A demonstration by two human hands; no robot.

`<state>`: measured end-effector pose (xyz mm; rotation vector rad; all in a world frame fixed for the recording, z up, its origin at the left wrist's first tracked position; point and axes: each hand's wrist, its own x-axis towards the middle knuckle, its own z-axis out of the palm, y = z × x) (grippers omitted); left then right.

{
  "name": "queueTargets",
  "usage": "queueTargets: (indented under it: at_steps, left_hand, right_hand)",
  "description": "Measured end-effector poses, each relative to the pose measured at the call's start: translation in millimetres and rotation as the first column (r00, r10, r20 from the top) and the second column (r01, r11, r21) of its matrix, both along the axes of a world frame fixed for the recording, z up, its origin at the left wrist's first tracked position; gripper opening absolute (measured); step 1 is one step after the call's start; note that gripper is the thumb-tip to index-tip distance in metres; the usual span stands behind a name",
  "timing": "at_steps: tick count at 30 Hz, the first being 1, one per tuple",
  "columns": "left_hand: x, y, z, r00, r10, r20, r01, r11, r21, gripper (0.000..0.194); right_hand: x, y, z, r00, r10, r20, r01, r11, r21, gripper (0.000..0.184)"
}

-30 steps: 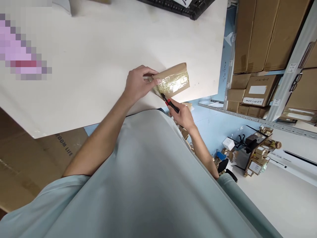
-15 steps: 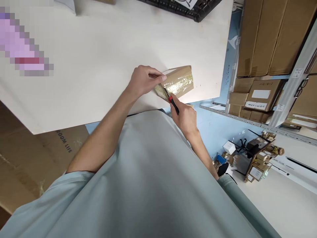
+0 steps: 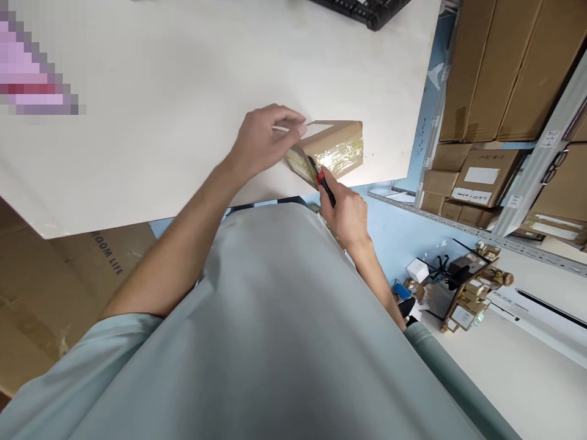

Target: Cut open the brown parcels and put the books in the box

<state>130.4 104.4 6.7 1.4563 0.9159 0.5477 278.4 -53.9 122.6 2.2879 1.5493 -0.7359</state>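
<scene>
A small cardboard box (image 3: pixel 353 132) with shiny clear tape down its near side lies near the front edge of the white table. My left hand (image 3: pixel 266 137) is at the box's left end, thumb and fingers apart, fingertips at the upper corner. Whether they press on it, I cannot tell. In my right hand (image 3: pixel 346 211) is a black and red utility knife (image 3: pixel 326 188), gripped by its handle. Its tip is against the taped left end of the box; how deep the blade sits is hidden. A white label shows on the box top.
A black plastic crate (image 3: pixel 367 13) stands at the table's far edge. Shelving with cardboard boxes (image 3: pixel 486 174) is to the right. Below the table at left lies a large carton (image 3: pixel 105 263). A pixelated purple patch (image 3: pixel 27 67) covers the upper left.
My left hand's thumb and fingers have spread slightly and shifted a little left. The knife tip now sits a bit higher in view along the box's left end. The whole view has shifted slightly.
</scene>
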Motion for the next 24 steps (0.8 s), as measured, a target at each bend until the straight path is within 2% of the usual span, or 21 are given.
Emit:
queueTargets:
  at_steps: [2,4,8,10,12,15,17,20,24]
  left_hand:
    - [15,13,10.7,0.999,-0.053,-0.006,0.053,0.998,0.038,0.037]
    - [31,22,19.2,0.989,-0.131,-0.075,0.139,0.985,0.106,0.032]
    - [59,28,20.1,0.943,-0.198,-0.269,0.258,0.943,0.211,0.039]
    - [68,25,13.9,0.943,-0.191,-0.272,0.253,0.943,0.215,0.042]
    - [72,20,8.5,0.948,-0.179,-0.263,0.240,0.945,0.220,0.045]
    - [78,11,8.8,0.931,-0.152,-0.332,0.247,0.932,0.265,0.056]
    - [85,3,14.1,0.909,-0.132,-0.395,0.267,0.913,0.310,0.068]
    - [100,-13,20.7,0.894,-0.077,-0.441,0.263,0.888,0.378,0.082]
    - [112,-35,18.7,0.885,0.005,-0.466,0.211,0.887,0.411,0.087]
  right_hand:
    - [-2,-1,-0.3,1.000,0.014,0.016,-0.014,1.000,-0.017,0.064]
    - [-3,-3,0.7,0.999,0.038,0.027,-0.037,0.999,-0.037,0.062]
    - [3,-17,5.4,0.995,0.055,-0.084,-0.055,0.998,0.006,0.058]
    - [14,-29,5.4,0.987,-0.002,-0.158,0.013,0.998,0.065,0.056]
    - [30,-42,1.1,0.971,-0.121,-0.206,0.152,0.978,0.141,0.057]
    - [58,-57,-12.9,0.904,-0.311,-0.294,0.390,0.882,0.265,0.060]
    - [75,-60,-23.8,0.852,-0.378,-0.363,0.494,0.810,0.316,0.063]
    - [96,-54,-36.6,0.811,-0.397,-0.429,0.549,0.770,0.324,0.065]
    - [114,-39,-46.5,0.807,-0.346,-0.479,0.515,0.809,0.282,0.064]
